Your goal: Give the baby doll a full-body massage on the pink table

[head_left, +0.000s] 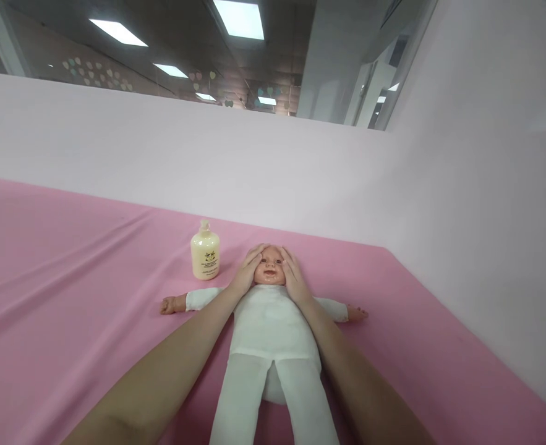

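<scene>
Both our hands cup the doll's head (271, 267) — left hand (246, 272), right hand (293, 279), grips pressed flat against it. Cream bottle (204, 251) stands just beside — upright on pink sheet (68, 296).

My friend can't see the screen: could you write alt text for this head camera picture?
Two bare hands, the left hand and right hand, cup the head of a baby doll in white clothes lying face-up on a pink sheet. A cream bottle stands upright beside the doll's head, before a pale wall.
</scene>
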Demonstrator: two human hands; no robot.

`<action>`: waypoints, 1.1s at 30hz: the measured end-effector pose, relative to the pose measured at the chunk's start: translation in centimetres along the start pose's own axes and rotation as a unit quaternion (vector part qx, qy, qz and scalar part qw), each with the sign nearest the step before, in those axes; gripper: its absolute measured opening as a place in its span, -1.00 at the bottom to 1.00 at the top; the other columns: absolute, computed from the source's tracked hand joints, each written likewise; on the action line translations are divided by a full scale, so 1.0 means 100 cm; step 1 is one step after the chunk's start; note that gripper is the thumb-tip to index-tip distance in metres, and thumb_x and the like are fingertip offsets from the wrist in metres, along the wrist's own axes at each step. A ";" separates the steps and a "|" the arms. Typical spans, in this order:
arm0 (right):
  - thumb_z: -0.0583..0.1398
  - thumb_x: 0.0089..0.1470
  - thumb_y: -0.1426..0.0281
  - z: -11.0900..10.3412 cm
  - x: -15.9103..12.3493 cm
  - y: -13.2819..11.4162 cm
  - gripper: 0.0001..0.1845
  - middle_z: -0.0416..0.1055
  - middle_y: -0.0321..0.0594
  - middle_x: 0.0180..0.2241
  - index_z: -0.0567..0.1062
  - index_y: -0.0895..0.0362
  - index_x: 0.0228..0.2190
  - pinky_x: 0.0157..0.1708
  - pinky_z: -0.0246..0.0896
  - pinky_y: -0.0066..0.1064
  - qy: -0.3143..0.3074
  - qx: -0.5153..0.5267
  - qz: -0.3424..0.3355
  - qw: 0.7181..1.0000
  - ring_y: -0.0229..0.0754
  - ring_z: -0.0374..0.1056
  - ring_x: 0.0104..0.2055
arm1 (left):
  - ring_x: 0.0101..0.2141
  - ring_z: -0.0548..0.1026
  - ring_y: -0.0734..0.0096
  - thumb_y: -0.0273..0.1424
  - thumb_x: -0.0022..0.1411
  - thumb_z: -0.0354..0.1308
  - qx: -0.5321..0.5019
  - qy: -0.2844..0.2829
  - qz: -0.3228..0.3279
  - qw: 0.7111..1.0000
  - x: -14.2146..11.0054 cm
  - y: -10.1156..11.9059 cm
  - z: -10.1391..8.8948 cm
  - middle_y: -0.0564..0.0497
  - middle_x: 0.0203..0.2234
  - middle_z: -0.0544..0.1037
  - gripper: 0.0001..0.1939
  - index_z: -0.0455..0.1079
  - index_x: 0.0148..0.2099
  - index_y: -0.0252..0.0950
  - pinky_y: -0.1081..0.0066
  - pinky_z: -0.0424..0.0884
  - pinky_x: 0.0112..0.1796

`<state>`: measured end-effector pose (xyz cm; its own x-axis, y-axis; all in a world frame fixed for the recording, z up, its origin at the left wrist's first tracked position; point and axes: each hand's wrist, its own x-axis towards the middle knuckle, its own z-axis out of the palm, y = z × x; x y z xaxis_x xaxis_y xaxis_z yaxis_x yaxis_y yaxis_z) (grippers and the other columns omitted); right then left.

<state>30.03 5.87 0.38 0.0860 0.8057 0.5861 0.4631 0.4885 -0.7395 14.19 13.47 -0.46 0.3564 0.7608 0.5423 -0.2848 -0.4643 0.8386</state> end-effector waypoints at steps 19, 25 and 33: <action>0.09 0.17 -0.03 0.006 0.007 0.027 -0.22 -0.08 -0.34 0.38 0.03 -0.08 0.32 0.38 -0.25 -0.11 0.003 0.138 0.157 0.978 -0.14 -0.14 0.41 | 0.27 0.20 0.29 -0.16 0.37 -0.04 0.037 0.005 -0.009 0.999 0.003 -0.007 0.001 -0.02 0.23 0.32 -0.54 0.33 0.23 -0.15 0.25 0.00 0.30; 0.02 0.22 -0.02 0.005 0.003 0.014 -0.28 -0.02 -0.28 0.36 0.08 -0.04 0.31 0.38 -0.25 -0.12 0.017 0.080 0.127 0.989 -0.14 -0.11 0.40 | 0.28 0.16 0.27 -0.11 0.36 -0.02 0.074 0.010 -0.033 0.997 0.001 -0.008 -0.001 -0.01 0.27 0.26 -0.49 0.23 0.29 -0.10 0.23 0.03 0.29; -0.01 0.29 0.15 -0.003 0.001 -0.009 -0.53 0.11 -0.29 0.30 0.38 -0.06 0.15 0.37 -0.19 -0.19 0.013 -0.030 -0.066 0.997 -0.15 -0.02 0.36 | 0.26 0.17 0.16 -0.16 0.25 0.15 0.197 -0.058 0.046 0.978 -0.004 0.013 0.000 -0.13 0.24 0.25 -0.36 0.15 0.32 -0.17 0.12 0.04 0.28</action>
<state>29.92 5.39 1.16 0.0433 0.7256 0.6867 0.5235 0.5690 -0.6342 13.71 12.55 0.36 0.4501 0.6620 0.5993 0.0364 -0.6842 0.7284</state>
